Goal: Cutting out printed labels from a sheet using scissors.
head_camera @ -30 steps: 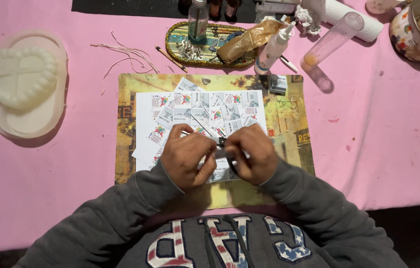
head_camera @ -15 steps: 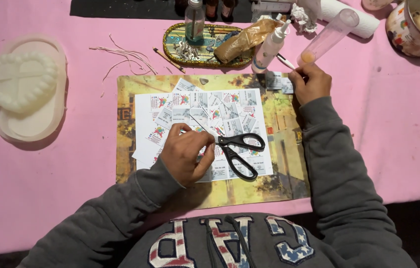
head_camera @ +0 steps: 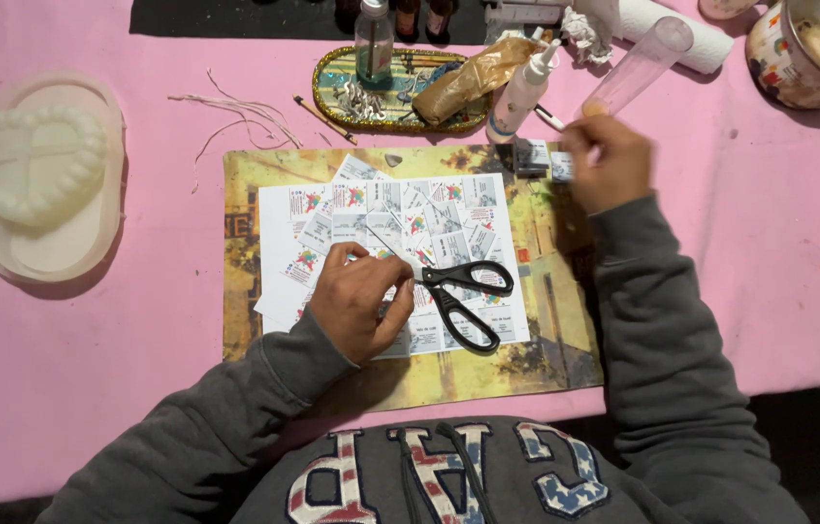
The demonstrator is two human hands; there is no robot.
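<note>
While the left hand [head_camera: 356, 301] rested on the sheet of small printed labels [head_camera: 390, 257], its fingers curled closed around a small cut label piece that was mostly hidden, the black scissors [head_camera: 458, 301] lay just beside it on the same sheet, blades shut and untouched. The labels were small white rectangles, each with a bright multicoloured mark, several cut loose and scattered across the sheet's upper part. The sheet lay on a yellow-brown mat [head_camera: 546, 349] in the middle of the pink surface [head_camera: 138, 388]. The right hand [head_camera: 609, 160] was at the mat's upper right corner, its fingers pinched on a tiny label piece [head_camera: 561, 167], next to a few more cut pieces [head_camera: 532, 155]. Just above it stood a white squeeze bottle [head_camera: 521, 92] and a clear plastic tube [head_camera: 638, 63] lying tilted. An oval gold-rimmed tray [head_camera: 332, 73] held a crumpled brown wrapper [head_camera: 473, 78]. Far left sat a white heart-shaped mould [head_camera: 32, 160] on an oval tray [head_camera: 99, 233].
</note>
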